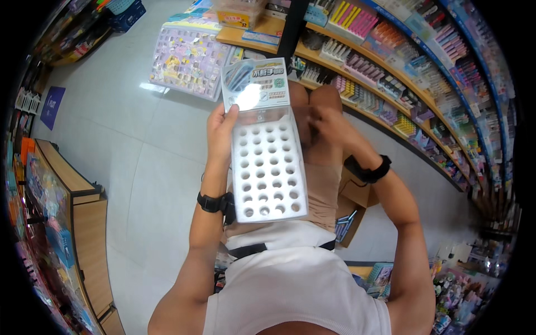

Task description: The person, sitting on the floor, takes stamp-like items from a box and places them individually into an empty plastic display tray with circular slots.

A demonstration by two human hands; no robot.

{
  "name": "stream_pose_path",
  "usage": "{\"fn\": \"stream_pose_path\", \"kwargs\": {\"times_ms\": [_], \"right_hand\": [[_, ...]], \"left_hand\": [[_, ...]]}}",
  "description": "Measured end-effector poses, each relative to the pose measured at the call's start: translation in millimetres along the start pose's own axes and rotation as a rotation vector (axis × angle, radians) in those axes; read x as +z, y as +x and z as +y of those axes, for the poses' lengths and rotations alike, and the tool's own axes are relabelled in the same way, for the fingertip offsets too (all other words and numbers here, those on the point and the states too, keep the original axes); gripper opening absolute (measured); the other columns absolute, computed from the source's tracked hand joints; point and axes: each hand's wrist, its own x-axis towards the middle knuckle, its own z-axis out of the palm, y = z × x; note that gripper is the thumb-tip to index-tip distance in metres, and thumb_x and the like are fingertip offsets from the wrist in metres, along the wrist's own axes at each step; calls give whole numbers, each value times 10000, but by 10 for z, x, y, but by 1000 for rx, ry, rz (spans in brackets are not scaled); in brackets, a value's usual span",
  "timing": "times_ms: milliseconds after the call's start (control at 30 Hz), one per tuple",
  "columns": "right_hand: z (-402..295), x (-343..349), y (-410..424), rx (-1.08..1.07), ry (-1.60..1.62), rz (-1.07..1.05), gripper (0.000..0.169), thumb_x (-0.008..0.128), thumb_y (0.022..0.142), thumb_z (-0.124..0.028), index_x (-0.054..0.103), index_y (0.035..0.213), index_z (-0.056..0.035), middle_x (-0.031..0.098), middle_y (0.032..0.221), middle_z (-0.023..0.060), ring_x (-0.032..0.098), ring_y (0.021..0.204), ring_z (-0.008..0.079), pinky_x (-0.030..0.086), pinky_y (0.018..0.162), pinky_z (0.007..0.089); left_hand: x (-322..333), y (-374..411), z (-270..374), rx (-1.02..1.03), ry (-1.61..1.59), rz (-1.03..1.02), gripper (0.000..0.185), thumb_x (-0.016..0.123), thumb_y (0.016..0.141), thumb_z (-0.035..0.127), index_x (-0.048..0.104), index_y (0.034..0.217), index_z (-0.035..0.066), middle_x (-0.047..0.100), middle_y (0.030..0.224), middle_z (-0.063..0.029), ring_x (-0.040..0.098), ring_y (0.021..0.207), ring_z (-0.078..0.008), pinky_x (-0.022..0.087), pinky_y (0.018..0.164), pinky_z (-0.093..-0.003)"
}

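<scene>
My left hand (pixel 222 121) grips the upper left edge of a clear plastic display box (pixel 268 167), its thumb on the front. Inside the box lies a white foam insert with rows of round holes, and the holes look unfilled. A printed header card (pixel 257 86) with a picture and writing rises from the box's far end. My right hand (pixel 320 123) is to the right of the box, over my knees, blurred, with bent fingers; whether it holds anything cannot be told.
Curved shelves (pixel 377 71) full of pens and stationery run along the right. A purple patterned case (pixel 186 63) lies ahead on the left. An open cardboard box (pixel 351 213) with pen-like items stands on the floor by my right side. A wooden cabinet (pixel 90 251) is at left.
</scene>
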Motion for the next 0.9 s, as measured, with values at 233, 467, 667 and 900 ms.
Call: {"fn": "stream_pose_path", "kwargs": {"times_ms": [233,467,667,900], "right_hand": [[84,297,359,-325,-186,72,340,635,751,-45,620,1089,-14,645,918,183,634,875,330,516,713,392],[-703,-159,1826,-30,119,55,365,606,786,-72,611,1143,2,668,845,112,630,551,151,508,495,257],[-559,-583,2734,-79,-339,727,577,711,768,-202,522,1284,-26,670,1006,146,683,802,209,541,779,316],[-788,322,827,146,735,-319,990,746,813,-395,152,1465,57,396,1413,223,387,1313,261,333,1057,325]], "left_hand": [[-335,6,10,34,-22,109,295,507,978,200,575,1134,-40,681,965,-173,684,793,-229,559,751,-328],[-1149,-51,171,125,27,388,347,513,978,223,526,1206,-39,672,994,-192,683,780,-259,568,748,-357],[-1290,18,173,119,89,443,358,517,978,235,533,1206,-40,671,999,-191,681,778,-253,565,738,-346],[-679,-1,217,118,-10,490,353,539,969,232,545,1199,-35,675,996,-177,677,796,-231,558,727,-325]]}}
